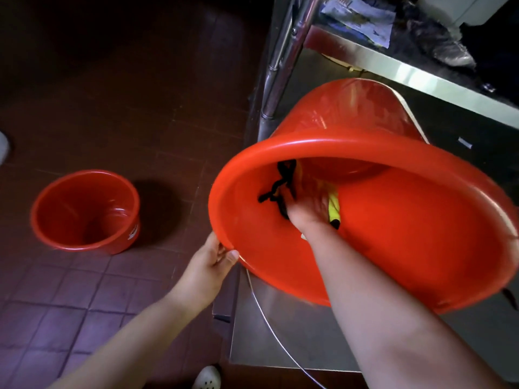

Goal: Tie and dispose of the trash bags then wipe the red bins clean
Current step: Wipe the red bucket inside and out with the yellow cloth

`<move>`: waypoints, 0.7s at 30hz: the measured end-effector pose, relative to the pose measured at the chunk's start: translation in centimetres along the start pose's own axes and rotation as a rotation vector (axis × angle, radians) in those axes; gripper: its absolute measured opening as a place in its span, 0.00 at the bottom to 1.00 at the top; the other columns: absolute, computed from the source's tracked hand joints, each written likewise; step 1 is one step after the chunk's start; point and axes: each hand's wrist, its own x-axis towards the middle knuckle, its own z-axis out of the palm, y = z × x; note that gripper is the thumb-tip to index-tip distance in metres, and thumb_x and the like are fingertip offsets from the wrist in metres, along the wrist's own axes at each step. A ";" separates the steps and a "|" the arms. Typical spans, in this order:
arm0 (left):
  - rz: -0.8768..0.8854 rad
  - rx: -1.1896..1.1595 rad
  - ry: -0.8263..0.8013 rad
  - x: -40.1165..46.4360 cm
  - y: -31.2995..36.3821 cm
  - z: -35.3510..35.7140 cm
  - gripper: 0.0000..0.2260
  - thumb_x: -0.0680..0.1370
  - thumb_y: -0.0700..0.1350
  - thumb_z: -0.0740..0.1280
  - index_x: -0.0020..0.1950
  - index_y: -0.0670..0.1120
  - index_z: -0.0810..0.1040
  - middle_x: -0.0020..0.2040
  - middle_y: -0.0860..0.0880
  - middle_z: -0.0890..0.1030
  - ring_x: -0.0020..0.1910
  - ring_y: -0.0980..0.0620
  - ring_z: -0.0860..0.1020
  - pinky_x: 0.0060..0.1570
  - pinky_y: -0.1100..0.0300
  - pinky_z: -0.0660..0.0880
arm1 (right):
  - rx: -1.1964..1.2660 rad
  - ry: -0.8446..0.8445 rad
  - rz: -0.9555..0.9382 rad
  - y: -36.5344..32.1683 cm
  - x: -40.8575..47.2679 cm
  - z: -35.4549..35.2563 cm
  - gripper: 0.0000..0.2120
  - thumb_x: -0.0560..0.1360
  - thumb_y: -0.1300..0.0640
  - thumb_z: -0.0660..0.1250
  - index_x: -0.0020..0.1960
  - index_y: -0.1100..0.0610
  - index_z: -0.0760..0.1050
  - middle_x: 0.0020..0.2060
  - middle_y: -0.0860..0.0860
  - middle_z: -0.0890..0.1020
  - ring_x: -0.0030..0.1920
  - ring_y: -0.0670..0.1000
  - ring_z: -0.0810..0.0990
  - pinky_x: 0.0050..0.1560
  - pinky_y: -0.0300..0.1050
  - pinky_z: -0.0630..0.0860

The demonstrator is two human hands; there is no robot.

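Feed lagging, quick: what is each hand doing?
Left hand: grips the tilted red bin's rim.
Right hand: inside it, presses a yellow-and-black cloth; blurred.
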 end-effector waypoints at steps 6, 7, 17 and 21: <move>0.014 -0.016 0.020 -0.2 -0.7 1.3 0.15 0.76 0.48 0.63 0.62 0.50 0.69 0.51 0.50 0.79 0.55 0.47 0.78 0.61 0.39 0.72 | 0.225 0.016 0.047 -2.4 -6.1 0.8 0.30 0.79 0.40 0.52 0.77 0.51 0.50 0.77 0.53 0.54 0.76 0.53 0.49 0.74 0.50 0.42; 0.016 -0.034 0.026 -0.2 -0.7 1.3 0.14 0.76 0.47 0.63 0.61 0.51 0.69 0.51 0.50 0.78 0.55 0.47 0.77 0.61 0.38 0.71 | 0.273 0.032 0.013 -2.8 -7.9 0.9 0.30 0.78 0.41 0.52 0.76 0.51 0.56 0.76 0.53 0.57 0.76 0.53 0.51 0.74 0.50 0.44; 0.147 0.147 0.049 1.2 1.4 -0.9 0.08 0.76 0.49 0.62 0.54 0.52 0.69 0.43 0.60 0.78 0.44 0.61 0.75 0.52 0.44 0.74 | 0.220 0.013 -0.156 -1.8 -9.9 0.3 0.30 0.76 0.46 0.55 0.75 0.55 0.59 0.75 0.54 0.59 0.75 0.54 0.57 0.73 0.45 0.51; 0.178 0.229 0.013 2.4 3.6 -3.0 0.08 0.76 0.52 0.61 0.53 0.52 0.69 0.46 0.46 0.78 0.49 0.43 0.78 0.54 0.39 0.73 | 0.070 0.003 -0.151 0.3 -4.5 -0.3 0.26 0.79 0.50 0.58 0.75 0.55 0.59 0.75 0.56 0.61 0.74 0.55 0.59 0.72 0.46 0.53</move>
